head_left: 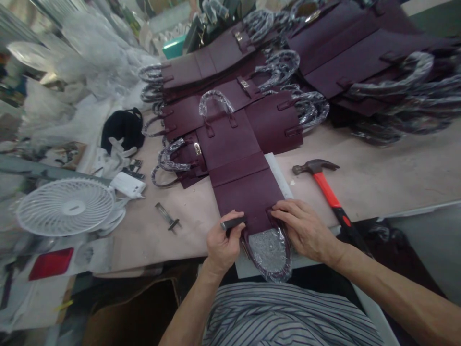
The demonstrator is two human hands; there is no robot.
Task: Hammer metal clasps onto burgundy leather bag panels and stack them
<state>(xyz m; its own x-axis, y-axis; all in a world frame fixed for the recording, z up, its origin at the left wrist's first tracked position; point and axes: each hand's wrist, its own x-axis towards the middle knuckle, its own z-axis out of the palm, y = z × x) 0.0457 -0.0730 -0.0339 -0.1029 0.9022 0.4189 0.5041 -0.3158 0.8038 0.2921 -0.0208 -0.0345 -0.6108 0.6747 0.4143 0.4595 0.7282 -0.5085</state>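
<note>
A dark purple leather bag panel (245, 190) lies flat in front of me, with a plastic-wrapped handle (288, 254) at its near end. My left hand (222, 242) is closed around a short, dark, rod-like tool (232, 222) near the handle's left base. What the tool's far tip touches is hard to make out. At the handle's right base, my right hand (306, 230) pinches the leather tab with thumb and fingertips. To the right lies a hammer (326, 187) with a red and black grip. A small metal tool with a crossbar (167, 217) lies at the left.
More purple bag pieces (277, 122) with wrapped handles are spread behind the panel, and a stack of them (360, 62) lies at the back right. On the left are a white fan (68, 206), a white adapter (127, 185), a black pouch (122, 129) and plastic bags (86, 53).
</note>
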